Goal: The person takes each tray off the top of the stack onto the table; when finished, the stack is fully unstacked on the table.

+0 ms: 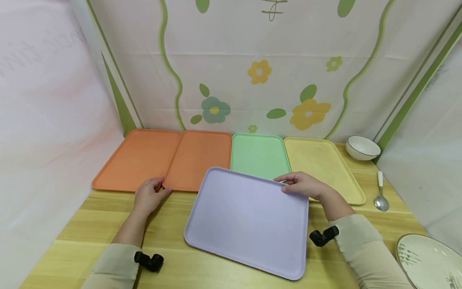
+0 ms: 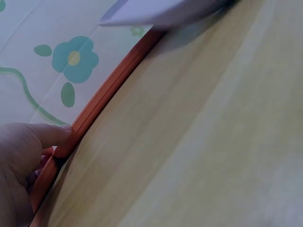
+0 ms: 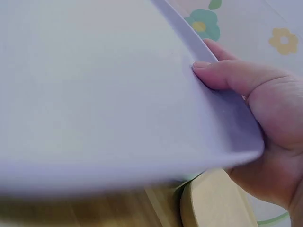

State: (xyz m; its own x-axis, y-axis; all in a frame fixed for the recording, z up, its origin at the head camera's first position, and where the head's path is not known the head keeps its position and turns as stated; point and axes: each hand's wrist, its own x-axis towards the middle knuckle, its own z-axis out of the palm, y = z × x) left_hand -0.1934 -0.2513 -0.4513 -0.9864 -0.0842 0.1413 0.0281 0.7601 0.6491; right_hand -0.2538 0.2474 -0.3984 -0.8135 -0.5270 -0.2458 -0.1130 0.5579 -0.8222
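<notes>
My right hand (image 1: 303, 185) pinches the far right rim of a lavender tray (image 1: 249, 220), thumb on the upper face and the other fingers behind the rim. Tilted, the tray overlaps the near parts of the green tray (image 1: 258, 154) and an orange tray (image 1: 203, 156) in the head view. My left hand (image 1: 149, 196) is at the near corner where that orange tray meets a second orange tray (image 1: 140, 158). Its thumb (image 2: 54, 135) presses the outer side of the right orange tray's rim, with the other fingers curled over the inner side, partly hidden.
To the right of the green tray lies a yellow tray (image 1: 321, 164). A white bowl (image 1: 362, 148), a spoon (image 1: 381, 196) with a white handle and a patterned plate (image 1: 429, 261) line the right side of the wooden table (image 1: 166, 241). Flowered cloth (image 1: 245, 40) hangs behind.
</notes>
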